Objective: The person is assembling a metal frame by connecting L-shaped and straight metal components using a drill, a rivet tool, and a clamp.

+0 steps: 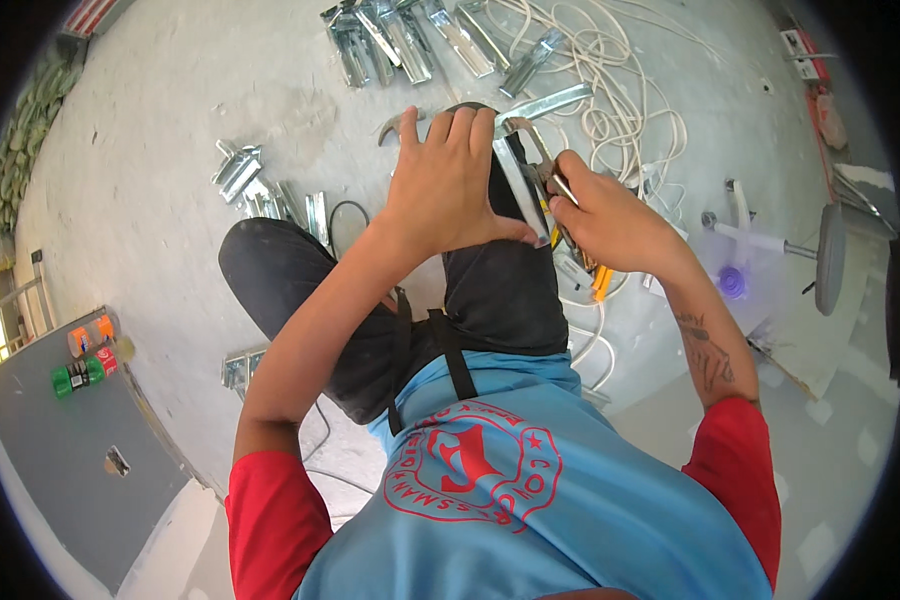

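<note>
Head view showed me the pale floor (170, 120) spreading out to the black fisheye rim, which cut off whatever stood at the edges. I saw a blue shirt (560, 490) with red sleeves; its crest carried curved red lettering, partly lost in folds. Dark trousers (500, 290) covered the bent legs. On the left lay a grey board (70, 470), cut off below. White cord (615, 120) tangled beyond the right knee, near loose metal brackets (400, 45) cropped by the top edge.

The left hand (445, 185) was partly spread, its thumb touching the lower end of a silver metal strip (519, 185) above the right thigh; its fingertips were hidden, so I could not tell how firmly it gripped. The right hand (610, 215) was curled closed around metal pliers (542, 170), their handles mostly covered.

Side by side on the board rested a green bottle (77, 375) and an orange bottle (92, 335); I could not make out their contents or small label print. A curved hammer head (391, 128) peeked past the left hand.
</note>
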A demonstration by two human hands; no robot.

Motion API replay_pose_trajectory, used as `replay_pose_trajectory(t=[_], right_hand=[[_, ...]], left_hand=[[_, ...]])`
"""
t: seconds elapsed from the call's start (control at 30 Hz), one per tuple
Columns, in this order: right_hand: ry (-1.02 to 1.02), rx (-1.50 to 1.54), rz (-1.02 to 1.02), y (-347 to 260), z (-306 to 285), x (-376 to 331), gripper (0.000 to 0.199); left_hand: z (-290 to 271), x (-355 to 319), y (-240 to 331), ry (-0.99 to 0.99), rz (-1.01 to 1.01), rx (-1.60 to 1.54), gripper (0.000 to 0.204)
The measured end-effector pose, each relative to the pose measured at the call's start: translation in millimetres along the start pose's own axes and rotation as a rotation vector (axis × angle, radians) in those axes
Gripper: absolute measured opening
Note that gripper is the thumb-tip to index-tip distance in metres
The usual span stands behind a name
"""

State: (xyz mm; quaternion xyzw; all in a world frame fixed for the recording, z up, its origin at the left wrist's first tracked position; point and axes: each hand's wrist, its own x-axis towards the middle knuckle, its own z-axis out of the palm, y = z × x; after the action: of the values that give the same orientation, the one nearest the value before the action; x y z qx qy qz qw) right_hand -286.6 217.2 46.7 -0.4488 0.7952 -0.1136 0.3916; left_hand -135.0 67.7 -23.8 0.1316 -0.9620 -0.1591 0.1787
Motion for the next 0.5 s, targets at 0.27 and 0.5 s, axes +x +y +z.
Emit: replay_pose_trajectory(t=[0.27, 0.5], right_hand=[[-0.062, 0.045, 0.026, 13.3, -2.0, 5.6, 0.023], [-0.063, 0.227, 0.119, 33.4, 1.0, -0.1, 0.038]], left_hand=[[11.0, 1.3, -16.7, 0.031, -0.004, -0.092, 0.111], [20.2, -1.1, -41.8, -0.039, 0.044, -0.374, 0.093]])
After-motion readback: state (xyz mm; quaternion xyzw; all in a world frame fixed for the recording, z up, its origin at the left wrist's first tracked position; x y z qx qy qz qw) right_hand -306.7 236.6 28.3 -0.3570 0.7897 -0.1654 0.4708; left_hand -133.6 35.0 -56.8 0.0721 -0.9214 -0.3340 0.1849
